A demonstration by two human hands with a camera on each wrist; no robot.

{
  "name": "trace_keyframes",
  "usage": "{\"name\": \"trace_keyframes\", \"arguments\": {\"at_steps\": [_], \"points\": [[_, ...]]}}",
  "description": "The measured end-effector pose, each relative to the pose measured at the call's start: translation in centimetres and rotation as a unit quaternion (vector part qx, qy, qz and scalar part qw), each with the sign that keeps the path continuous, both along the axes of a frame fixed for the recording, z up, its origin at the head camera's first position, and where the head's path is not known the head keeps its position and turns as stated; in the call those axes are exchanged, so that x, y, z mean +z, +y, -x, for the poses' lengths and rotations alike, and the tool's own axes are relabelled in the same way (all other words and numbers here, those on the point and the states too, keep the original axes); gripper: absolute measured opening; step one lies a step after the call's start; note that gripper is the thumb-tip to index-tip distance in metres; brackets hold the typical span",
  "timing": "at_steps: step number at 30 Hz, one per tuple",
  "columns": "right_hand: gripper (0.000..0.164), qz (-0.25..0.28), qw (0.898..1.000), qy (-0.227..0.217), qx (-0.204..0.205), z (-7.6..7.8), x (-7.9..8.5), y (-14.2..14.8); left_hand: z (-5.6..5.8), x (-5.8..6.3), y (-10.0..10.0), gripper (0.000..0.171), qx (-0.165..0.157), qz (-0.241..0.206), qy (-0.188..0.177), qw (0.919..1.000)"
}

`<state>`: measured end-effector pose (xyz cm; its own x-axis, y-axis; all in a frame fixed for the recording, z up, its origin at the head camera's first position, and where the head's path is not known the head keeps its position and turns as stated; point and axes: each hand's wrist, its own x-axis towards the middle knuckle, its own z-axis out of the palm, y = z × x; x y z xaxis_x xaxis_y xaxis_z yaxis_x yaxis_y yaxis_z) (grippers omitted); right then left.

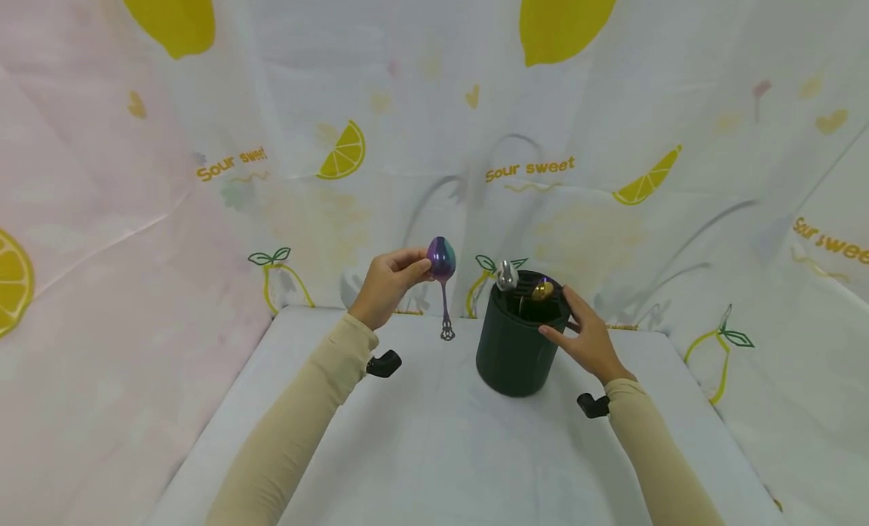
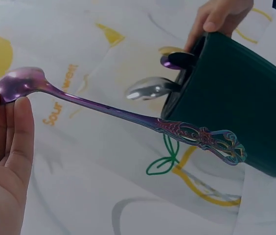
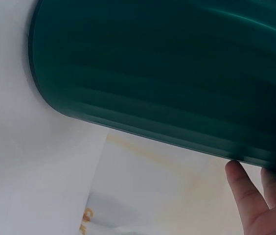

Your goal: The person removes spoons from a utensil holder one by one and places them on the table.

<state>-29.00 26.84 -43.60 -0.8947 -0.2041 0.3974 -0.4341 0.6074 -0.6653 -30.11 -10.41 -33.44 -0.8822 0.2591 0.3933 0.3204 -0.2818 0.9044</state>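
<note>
A shiny purple-blue spoon (image 1: pixel 442 260) with an openwork handle end hangs upright, bowl up, from my left hand (image 1: pixel 390 283), which pinches the bowl between thumb and fingers. In the left wrist view the spoon's ornate handle (image 2: pixel 199 133) overlaps the dark green utensil holder (image 2: pixel 245 98). That holder (image 1: pixel 514 356) stands on the table, right of the raised spoon. My right hand (image 1: pixel 589 343) holds its rim from the right, thumb at the front. A silver spoon (image 1: pixel 506 275) and a gold-looking spoon (image 1: pixel 543 290) stick up from it; their handles are mostly hidden inside.
A white-covered table (image 1: pixel 434 450) carries the holder. Behind it hangs a white cloth backdrop (image 1: pixel 407 81) printed with lemons and lettering, with more cloth at both sides. Dark wrist camera mounts (image 1: pixel 384 364) show beside both forearms.
</note>
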Motion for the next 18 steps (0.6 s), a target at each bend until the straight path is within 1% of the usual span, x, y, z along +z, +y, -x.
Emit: {"name": "trace_keyframes", "arguments": {"at_steps": [2,6,11,18], "points": [[0.092,0.000,1.000,0.001,0.000,0.1,-0.1,0.1,0.1,-0.7,-0.2,0.025,-0.004,-0.007,-0.018,0.9998],[0.091,0.000,1.000,0.003,0.001,0.1,-0.2,0.2,0.1,-1.8,-0.4,0.027,-0.004,-0.007,-0.038,0.9992],[0.091,0.001,1.000,0.004,0.000,0.1,-0.3,0.1,0.2,-2.7,-0.6,0.027,0.002,-0.001,-0.058,0.9983],[0.091,-0.001,1.000,0.010,-0.003,0.2,-0.2,0.0,0.5,-4.1,-0.9,0.021,-0.004,-0.014,-0.099,0.9949]]}}
